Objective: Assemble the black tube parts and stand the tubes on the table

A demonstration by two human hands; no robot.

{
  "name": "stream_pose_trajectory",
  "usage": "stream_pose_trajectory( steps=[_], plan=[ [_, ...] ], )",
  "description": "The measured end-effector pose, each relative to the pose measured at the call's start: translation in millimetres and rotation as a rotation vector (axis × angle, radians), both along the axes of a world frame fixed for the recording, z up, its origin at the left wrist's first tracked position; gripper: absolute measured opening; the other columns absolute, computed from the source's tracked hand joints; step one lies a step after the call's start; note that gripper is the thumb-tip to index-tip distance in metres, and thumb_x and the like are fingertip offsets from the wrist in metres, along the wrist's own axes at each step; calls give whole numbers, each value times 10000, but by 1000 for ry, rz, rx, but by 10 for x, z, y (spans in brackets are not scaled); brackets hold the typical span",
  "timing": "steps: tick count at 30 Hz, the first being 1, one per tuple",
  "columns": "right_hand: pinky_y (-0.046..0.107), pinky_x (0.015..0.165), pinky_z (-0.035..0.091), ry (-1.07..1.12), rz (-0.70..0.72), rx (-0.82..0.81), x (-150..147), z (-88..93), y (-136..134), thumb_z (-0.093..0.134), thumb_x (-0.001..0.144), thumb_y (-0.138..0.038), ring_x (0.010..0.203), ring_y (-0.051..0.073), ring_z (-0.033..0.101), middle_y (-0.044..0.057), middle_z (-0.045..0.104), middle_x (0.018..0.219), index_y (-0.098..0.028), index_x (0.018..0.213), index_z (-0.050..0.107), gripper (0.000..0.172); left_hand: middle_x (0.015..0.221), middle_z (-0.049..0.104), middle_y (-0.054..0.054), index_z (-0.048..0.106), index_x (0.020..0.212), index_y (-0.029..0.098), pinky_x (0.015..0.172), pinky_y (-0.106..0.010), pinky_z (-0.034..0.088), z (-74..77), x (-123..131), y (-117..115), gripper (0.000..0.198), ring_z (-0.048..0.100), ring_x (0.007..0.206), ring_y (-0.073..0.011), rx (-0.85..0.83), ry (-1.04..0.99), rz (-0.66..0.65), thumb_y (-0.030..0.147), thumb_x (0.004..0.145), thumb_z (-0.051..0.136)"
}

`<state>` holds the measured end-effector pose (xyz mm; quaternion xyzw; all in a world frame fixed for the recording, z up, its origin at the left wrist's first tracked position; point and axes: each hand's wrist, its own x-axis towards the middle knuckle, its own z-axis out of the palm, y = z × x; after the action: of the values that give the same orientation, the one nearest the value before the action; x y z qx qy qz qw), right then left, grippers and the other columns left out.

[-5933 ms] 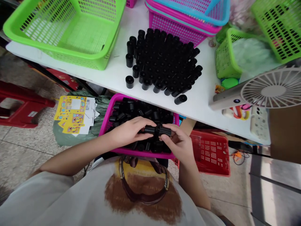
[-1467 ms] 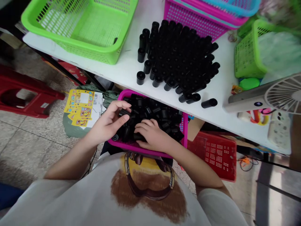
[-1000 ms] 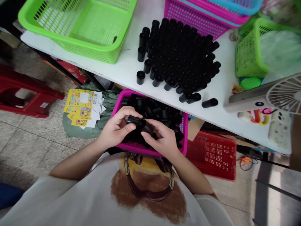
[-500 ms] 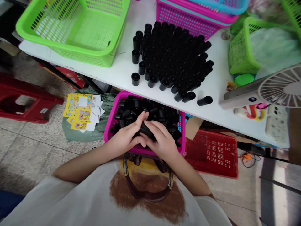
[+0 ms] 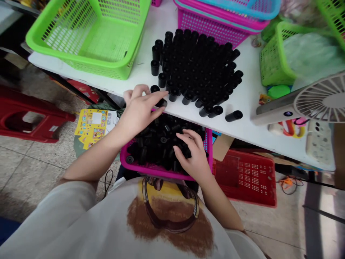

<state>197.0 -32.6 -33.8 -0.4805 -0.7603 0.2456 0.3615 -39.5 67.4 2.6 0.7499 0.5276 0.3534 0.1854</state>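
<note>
Left hand (image 5: 139,109): raised above the magenta basket to the front edge of the counter (image 5: 244,133), fingers (image 5: 159,96) spread, fingertips on a black plastic tube (image 5: 161,103) at that edge. Firmness of contact with the tube: not determinable from this view. Right hand (image 5: 192,153): low over the magenta basket (image 5: 161,173), fingers loosely curved and not clenched, resting on a heap of loose black tubes (image 5: 164,144), with no single tube visibly grasped. Heap: tubes lying at random angles across most of the basket. Basket position: just below the front edge of the counter, directly ahead of a white T-shirt (image 5: 167,219) with a brown print.

Counter top: block of upright black tubes (image 5: 196,68), closely packed near the middle, reaching almost to the front edge. Two lying tubes (image 5: 211,111) at the front corner of the block; one loose tube (image 5: 234,116) on its side, just beside them. Back left: large green basket (image 5: 128,63). Back centre: stacked magenta and blue baskets (image 5: 210,25). Right side: small green basket (image 5: 272,61) and white fan (image 5: 320,100).

Floor: red basket (image 5: 248,180) beneath the counter; yellow printed cards (image 5: 94,128) on a green bag (image 5: 81,153); red stool (image 5: 32,124) at far left.
</note>
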Motion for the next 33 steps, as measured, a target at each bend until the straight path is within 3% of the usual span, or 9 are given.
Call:
stream_pose_trajectory(
  steps=[2,6,8,12,14,16,20,26,33],
  plan=[
    [539,1111,568,0,23,-10,29,-23,-18,633,1006,-272,1251,282,653,135,581,1409,-305,1340,675,338,1307,772,-84,749,1254,207,1187,-660,296,-9,18,211,355,507,1390,-403,-32,96,-67,261,906,791],
    [492,1046,602,-28,57,-4,109,-56,-68,625,1017,-251,1262,274,646,138,605,1375,-276,1259,706,256,1497,640,-44,568,1474,73,1214,-638,196,16,29,387,489,401,1495,-366,-73,288,-193,351,1120,379],
    [487,1042,600,-41,56,-14,166,-57,-92,619,1024,-251,1235,266,660,129,627,1338,-276,1254,706,248,1578,574,-87,504,1544,109,1213,-642,228,61,-15,347,491,405,1506,-376,-9,348,-180,348,1120,444],
    [451,1000,604,-122,190,-78,226,-66,-140,599,1044,-256,1127,245,691,101,695,1200,-267,1262,704,242,1465,669,-135,637,1416,220,1164,-562,401,159,-202,0,409,572,1366,-354,23,349,-159,402,1050,606],
    [440,960,604,-209,289,-86,191,-80,-161,604,1043,-250,1081,250,681,104,719,1157,-230,1233,720,224,1234,749,-81,700,1289,247,1040,-441,521,158,-295,-286,337,697,1140,-273,-128,347,-294,437,1074,524],
    [444,928,596,-317,355,-75,109,-87,-165,609,1042,-253,1066,265,662,116,733,1155,-197,1210,736,218,1141,738,-59,693,1279,261,838,-349,581,100,-350,-587,348,738,921,-230,-398,457,-432,469,1007,630],
    [443,864,570,-513,444,-6,-159,-51,-113,600,1049,-260,1067,286,640,118,743,1172,-189,1264,719,256,1198,681,-110,656,1328,241,756,-345,597,-74,-399,-1007,380,742,947,-270,-584,680,-377,357,967,683],
    [449,927,533,-612,703,361,-656,-131,12,507,1071,-164,1193,271,597,84,651,1457,-250,1267,693,284,1270,675,-136,625,1273,199,998,-430,581,-66,-753,-1137,317,691,1135,-283,-429,395,-318,388,1057,490],
    [442,989,525,-639,926,479,-875,-338,188,511,1058,-143,1207,266,628,91,764,1149,-223,1081,736,240,1140,784,-118,733,1194,214,943,-477,585,-159,-871,-1282,286,722,1055,-334,-524,590,-347,367,955,694]
  ],
)
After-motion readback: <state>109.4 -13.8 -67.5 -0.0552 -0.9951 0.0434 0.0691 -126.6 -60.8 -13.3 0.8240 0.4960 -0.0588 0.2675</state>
